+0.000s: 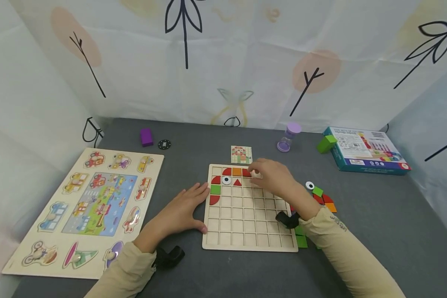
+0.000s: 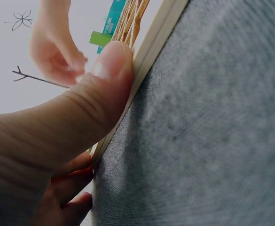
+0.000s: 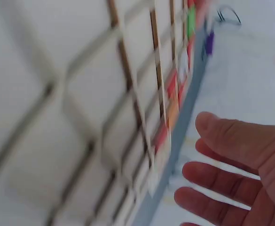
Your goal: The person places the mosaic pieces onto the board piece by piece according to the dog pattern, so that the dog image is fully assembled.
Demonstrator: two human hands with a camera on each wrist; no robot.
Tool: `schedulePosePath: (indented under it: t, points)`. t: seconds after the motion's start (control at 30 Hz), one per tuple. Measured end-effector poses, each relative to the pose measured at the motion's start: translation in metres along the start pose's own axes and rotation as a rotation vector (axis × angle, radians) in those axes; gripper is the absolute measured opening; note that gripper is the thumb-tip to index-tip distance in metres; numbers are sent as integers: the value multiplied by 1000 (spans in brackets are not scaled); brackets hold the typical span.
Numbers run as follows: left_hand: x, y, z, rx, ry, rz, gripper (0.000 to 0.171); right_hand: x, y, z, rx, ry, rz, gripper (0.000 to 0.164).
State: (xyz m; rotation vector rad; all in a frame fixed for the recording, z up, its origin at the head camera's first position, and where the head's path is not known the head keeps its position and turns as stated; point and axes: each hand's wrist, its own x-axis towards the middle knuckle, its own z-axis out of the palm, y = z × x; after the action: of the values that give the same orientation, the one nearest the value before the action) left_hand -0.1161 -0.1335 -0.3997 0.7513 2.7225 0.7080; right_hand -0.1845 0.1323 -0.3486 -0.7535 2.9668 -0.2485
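A pale wooden grid board (image 1: 246, 225) lies on the dark table. Red quarter-round tiles (image 1: 215, 200), a green square tile (image 1: 215, 189), an orange square tile (image 1: 236, 171), a red triangle tile (image 1: 237, 182) and an eye tile (image 1: 226, 180) sit in its upper cells. My left hand (image 1: 180, 209) rests spread against the board's left edge, thumb and fingertips touching it. Over the upper right cells hovers my right hand (image 1: 273, 176); in the right wrist view its fingers (image 3: 212, 176) are loosely bent and apart, with no tile visible between them. A picture card (image 1: 241, 154) lies just behind the board.
Loose tiles (image 1: 328, 200) lie right of the board, partly behind the right forearm. A vehicle puzzle board (image 1: 108, 163) fills the left side. Behind stand a purple sand timer (image 1: 288, 136), a game box (image 1: 370, 165), a green block (image 1: 326, 144), a purple block (image 1: 146, 137) and a black chip (image 1: 164, 144).
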Motion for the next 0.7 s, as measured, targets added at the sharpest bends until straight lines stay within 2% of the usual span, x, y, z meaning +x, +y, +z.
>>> schedulePosePath:
  t: [0.23,0.4,0.57,0.7]
  points:
    - [1,1,0,2,-1,1,101,-41,61,-16,18,0,126,29]
    - [1,0,0,6,0,8,101,-65,97,-13,4,-73,238,29]
    - [1,0,1,5,-4,5,102,-78,116,-12,23,-129,341,31]
    - [0,0,0,0,-1,7,102,-82,120,-13,52,-144,371,31]
